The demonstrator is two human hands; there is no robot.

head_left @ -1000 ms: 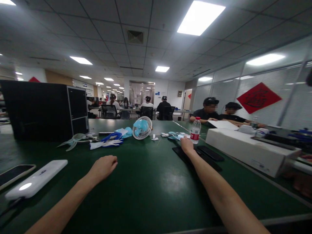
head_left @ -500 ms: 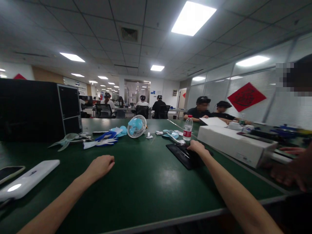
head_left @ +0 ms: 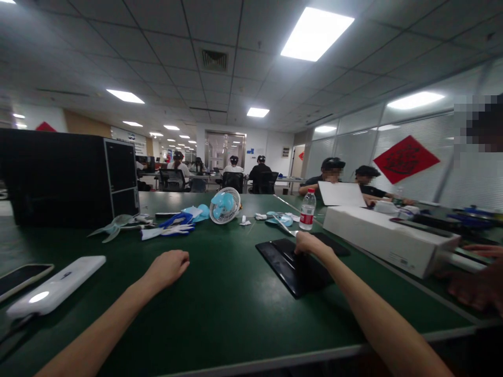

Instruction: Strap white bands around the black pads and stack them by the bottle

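Shifted farther to the near side of the water bottle (head_left: 307, 210) since the earlier frame was the glossy black panel (head_left: 283, 267), the right hand (head_left: 314, 245) along with it; beyond the bottle, a white sheet (head_left: 341, 194) had tipped up. In the head view, the right hand touched the panel's top, fingertips hidden, so whether they pinched it I could not tell. Well left of the bottle, the left hand (head_left: 168, 267) rested curled, apart from the other, with nothing seen in it. The panel looked light, stiff and rather slippery, probably easy to scratch; its rim seemed the surest hold. A dark flat pad (head_left: 338, 244), nearer than the bottle, lay just beside the right wrist and could get in the way. Blue pieces (head_left: 280, 221) lay just left of the bottle, a fan (head_left: 225, 206) farther left, a white box (head_left: 381, 243) to its right.
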